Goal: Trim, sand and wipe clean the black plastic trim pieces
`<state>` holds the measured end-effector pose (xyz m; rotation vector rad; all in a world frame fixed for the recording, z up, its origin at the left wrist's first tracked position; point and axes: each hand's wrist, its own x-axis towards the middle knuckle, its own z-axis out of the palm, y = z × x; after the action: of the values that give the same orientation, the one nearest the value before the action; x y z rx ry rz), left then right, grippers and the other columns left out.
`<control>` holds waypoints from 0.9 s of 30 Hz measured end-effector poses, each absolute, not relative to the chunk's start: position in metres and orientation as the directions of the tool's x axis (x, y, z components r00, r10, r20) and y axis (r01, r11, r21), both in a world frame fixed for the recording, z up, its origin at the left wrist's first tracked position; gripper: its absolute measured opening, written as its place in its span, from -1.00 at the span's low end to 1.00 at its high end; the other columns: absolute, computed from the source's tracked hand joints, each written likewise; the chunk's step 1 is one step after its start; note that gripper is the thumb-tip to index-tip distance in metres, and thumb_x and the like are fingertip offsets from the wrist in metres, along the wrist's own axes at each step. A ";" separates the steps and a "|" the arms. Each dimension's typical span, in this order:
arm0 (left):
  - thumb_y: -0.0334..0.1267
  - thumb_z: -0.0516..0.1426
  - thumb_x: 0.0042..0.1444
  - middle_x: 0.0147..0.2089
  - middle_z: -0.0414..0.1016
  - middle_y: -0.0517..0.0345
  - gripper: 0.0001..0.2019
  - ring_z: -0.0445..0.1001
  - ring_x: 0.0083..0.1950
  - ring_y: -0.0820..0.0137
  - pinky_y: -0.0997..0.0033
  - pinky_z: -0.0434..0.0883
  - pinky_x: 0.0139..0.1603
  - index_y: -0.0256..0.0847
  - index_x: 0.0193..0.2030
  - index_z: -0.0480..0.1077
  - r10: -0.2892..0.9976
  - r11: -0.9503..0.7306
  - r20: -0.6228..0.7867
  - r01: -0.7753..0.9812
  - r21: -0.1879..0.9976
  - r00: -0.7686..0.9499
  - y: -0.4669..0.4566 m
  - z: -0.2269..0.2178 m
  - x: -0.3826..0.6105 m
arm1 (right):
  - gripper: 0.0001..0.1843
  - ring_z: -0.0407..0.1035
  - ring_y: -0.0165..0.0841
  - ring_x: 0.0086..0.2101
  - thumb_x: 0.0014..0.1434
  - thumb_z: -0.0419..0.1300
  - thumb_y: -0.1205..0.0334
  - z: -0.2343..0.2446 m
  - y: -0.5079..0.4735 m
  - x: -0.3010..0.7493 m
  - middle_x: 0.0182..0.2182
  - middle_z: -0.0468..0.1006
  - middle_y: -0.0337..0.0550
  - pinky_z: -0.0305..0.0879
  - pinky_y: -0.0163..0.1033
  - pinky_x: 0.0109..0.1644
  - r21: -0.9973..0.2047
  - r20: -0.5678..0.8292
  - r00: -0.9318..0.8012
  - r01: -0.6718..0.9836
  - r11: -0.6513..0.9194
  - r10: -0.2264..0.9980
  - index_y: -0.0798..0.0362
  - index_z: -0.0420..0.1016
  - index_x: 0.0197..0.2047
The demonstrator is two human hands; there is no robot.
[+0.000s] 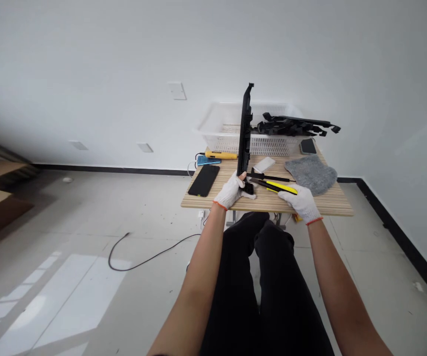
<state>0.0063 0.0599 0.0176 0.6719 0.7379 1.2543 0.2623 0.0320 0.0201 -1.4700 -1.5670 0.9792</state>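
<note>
My left hand (231, 191), in a white glove, grips the lower end of a long black plastic part (245, 131) that stands upright on the small wooden table (332, 203). My right hand (301, 201), also gloved, is closed on a yellow and black utility knife (277, 186) whose tip points left toward the base of the part. A thin black tool (270, 177) lies just beyond the knife.
A white basket (231, 133) at the table's back holds several more black parts (295, 125). Also on the table are a black phone (204, 180), a second phone (308, 146), a grey cloth (312, 173), a white box (264, 164) and a yellow tool (220, 155). A cable (142, 259) runs across the floor.
</note>
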 end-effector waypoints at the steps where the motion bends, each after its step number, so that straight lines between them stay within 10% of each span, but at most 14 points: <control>1: -0.26 0.30 0.14 -0.32 0.42 0.22 -0.71 0.57 -0.25 0.33 0.11 0.71 -0.27 -0.15 -0.07 0.32 0.981 0.190 -0.123 -0.587 0.787 0.152 0.060 0.018 0.006 | -0.50 0.21 -0.43 -0.57 -0.06 0.43 -0.13 0.020 0.032 0.262 -0.60 0.43 -0.30 0.16 -0.29 -0.48 -0.907 0.030 -0.055 0.418 0.050 0.998 0.10 0.65 -0.20; 11: -0.50 0.21 -0.09 -0.28 0.44 0.24 -0.56 0.58 -0.22 0.33 -0.01 0.70 -0.20 -0.13 -0.04 0.30 0.983 0.179 -0.113 -0.601 0.779 0.147 0.063 0.012 0.005 | -0.51 0.19 -0.44 -0.58 -0.09 0.45 -0.09 0.019 0.032 0.260 -0.61 0.41 -0.31 0.13 -0.29 -0.51 -0.919 -0.005 -0.065 0.394 0.021 0.998 0.11 0.64 -0.20; 27: 0.01 0.26 0.21 -0.26 0.60 0.01 -0.63 0.65 -0.16 0.13 0.08 0.66 -0.23 -0.21 -0.02 0.43 0.974 0.225 -0.154 -0.644 0.731 0.165 0.066 0.010 0.008 | -0.52 0.25 -0.40 -0.55 -0.01 0.36 -0.18 0.025 0.040 0.234 -0.61 0.41 -0.31 0.17 -0.26 -0.43 -0.923 0.077 -0.059 0.373 0.094 0.995 0.08 0.61 -0.23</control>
<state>0.0080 0.0660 0.0097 0.5807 0.6958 1.2498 0.2335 0.0404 0.0247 -1.3960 -1.5608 0.9677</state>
